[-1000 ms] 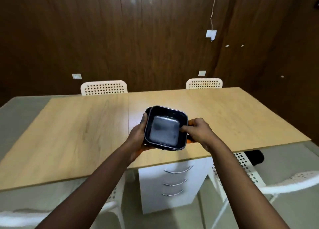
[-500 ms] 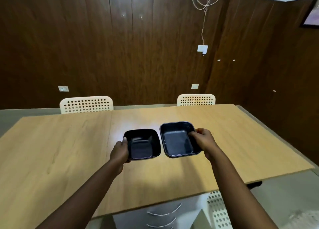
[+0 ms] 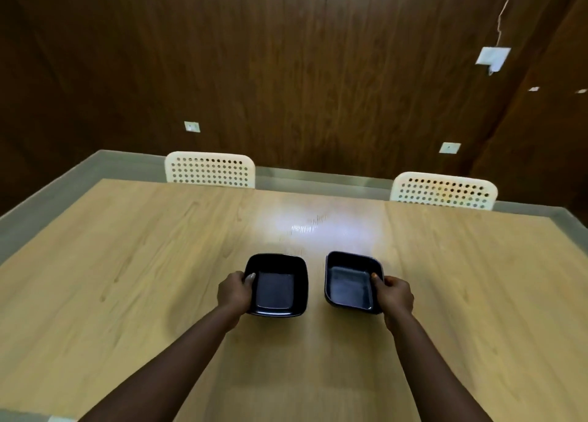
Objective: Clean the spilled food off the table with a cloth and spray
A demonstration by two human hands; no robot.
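Note:
Two square black bowls sit side by side near the middle of the light wooden table [image 3: 127,278]. My left hand [image 3: 234,292] grips the left edge of the left black bowl [image 3: 276,286], thumb over its rim. My right hand [image 3: 394,296] grips the right edge of the right black bowl [image 3: 350,283], which is tilted a little. Both bowls look empty. No cloth, spray or spilled food shows in the head view.
Two white perforated chairs stand at the table's far side, one at the back left [image 3: 210,169] and one at the back right [image 3: 444,191]. A dark wood-panelled wall [image 3: 286,71] rises behind them. A bright light reflection lies on the table beyond the bowls.
The two bowls, stacked in my hands a second ago, have been separated and lowered to the table, one in each hand, and moved farther apart. The camera has moved closer over the table.

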